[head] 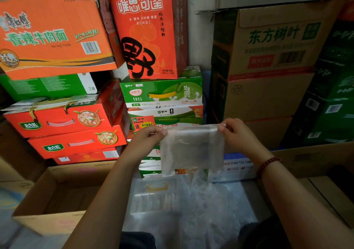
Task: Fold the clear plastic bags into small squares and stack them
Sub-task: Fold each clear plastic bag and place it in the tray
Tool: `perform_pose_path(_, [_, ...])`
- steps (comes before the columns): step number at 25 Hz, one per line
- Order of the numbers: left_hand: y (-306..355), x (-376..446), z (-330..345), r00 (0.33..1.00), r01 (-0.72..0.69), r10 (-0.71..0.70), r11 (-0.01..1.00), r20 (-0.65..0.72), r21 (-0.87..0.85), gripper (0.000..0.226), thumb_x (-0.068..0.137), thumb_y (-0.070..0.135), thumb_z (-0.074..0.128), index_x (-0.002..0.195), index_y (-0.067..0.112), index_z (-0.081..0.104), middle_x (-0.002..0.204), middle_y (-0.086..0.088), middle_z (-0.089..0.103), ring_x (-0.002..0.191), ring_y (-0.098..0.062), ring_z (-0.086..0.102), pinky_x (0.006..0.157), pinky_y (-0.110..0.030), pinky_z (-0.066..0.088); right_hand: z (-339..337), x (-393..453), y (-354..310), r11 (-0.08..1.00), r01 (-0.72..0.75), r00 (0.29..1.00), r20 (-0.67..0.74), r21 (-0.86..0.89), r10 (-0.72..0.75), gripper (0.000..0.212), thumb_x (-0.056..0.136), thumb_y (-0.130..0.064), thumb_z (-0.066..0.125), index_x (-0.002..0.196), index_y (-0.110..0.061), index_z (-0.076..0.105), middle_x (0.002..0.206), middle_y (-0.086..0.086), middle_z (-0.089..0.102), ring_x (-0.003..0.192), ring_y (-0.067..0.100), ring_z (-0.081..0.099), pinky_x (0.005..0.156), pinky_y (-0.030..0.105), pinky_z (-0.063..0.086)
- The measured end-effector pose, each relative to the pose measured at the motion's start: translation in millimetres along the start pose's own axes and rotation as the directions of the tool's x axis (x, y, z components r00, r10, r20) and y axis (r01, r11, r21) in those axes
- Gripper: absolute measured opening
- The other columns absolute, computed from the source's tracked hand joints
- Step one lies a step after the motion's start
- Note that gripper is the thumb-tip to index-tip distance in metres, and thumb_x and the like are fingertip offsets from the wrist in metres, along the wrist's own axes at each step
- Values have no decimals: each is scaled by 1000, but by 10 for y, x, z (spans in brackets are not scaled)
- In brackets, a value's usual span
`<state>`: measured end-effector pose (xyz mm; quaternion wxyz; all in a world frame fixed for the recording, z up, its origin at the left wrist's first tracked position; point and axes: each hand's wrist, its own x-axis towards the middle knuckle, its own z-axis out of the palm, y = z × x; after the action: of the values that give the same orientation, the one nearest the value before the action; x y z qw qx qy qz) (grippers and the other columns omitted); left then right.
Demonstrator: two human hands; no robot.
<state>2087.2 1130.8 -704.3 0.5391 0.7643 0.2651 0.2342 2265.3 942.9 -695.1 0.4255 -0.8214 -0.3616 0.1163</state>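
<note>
Hands: two in view. We see the left hand (148, 135) and the right hand (232, 132) each pinching one top corner of one clear plastic bag (191, 150), which hangs between them. Below the hands lies a heap of loose plastic (201, 201); we cannot count its pieces. One bead bracelet (267, 165) circles the right wrist.
</note>
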Motion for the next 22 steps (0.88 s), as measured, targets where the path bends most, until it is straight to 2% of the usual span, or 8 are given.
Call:
perform_pose_path(2, [5,5,58,997,60,-66,989,-36,-136,24,96,18,54,76,10,64,83,-6,66,79,-19,60,76,-28,49,14,-17,-11,988,-59,998,-2,145,59,17,99,-27,44,100,-16,56,97,3,59,85,18,58,73,29,50])
perform_pose_path(5, [15,32,151,985,34,-46,997,-167,-72,29,95,27,54,71,12,59,73,-12,55,68,-19,50,69,-30,40,72,-13,-28,975,-80,993,-65,206,95,19,100,-28,42,102,-15,55,91,4,60,83,21,60,75,39,52])
perform_pose_path(9, [101,-16,299,943,-21,16,1000,-333,-12,22,97,26,51,84,10,59,77,-3,56,64,-8,47,56,-16,35,150,-10,-62,979,-40,986,-149,198,70,17,101,-26,40,102,-15,52,84,1,57,72,16,55,64,32,47])
perform_pose_path(12, [118,-31,361,918,-61,34,997,-396,-57,20,97,26,51,82,15,57,68,-9,55,49,-2,45,46,-15,32,189,-11,-71,985,-6,980,-195,173,40,18,101,-26,39,99,-15,53,77,0,56,66,14,53,56,28,41])
perform_pose_path(14, [95,-18,365,905,-77,27,992,-424,-102,20,97,26,52,80,15,57,61,-9,51,44,-4,43,48,-23,33,204,-11,-80,987,6,978,-207,162,28,20,101,-27,38,97,-14,53,74,-1,55,64,13,51,54,28,39])
perform_pose_path(17, [97,-31,393,877,-111,41,987,-478,-119,19,96,23,53,78,16,56,64,-6,45,53,-10,38,52,-28,30,221,-23,-80,991,24,974,-226,130,6,22,102,-27,38,95,-14,54,72,0,55,64,14,51,55,29,39])
perform_pose_path(20, [128,-59,418,845,-159,95,984,-526,-78,14,97,18,52,83,18,57,64,6,45,50,0,43,49,-13,32,229,-31,-71,994,33,966,-259,103,-5,23,102,-27,38,94,-13,55,72,0,56,63,13,51,54,29,39])
perform_pose_path(22, [138,-67,432,822,-199,153,980,-548,-25,12,97,16,52,85,17,57,63,8,45,48,3,43,48,-13,33,218,-28,-77,995,38,955,-298,93,-9,22,101,-27,39,91,-14,54,70,0,56,61,13,50,50,27,37])
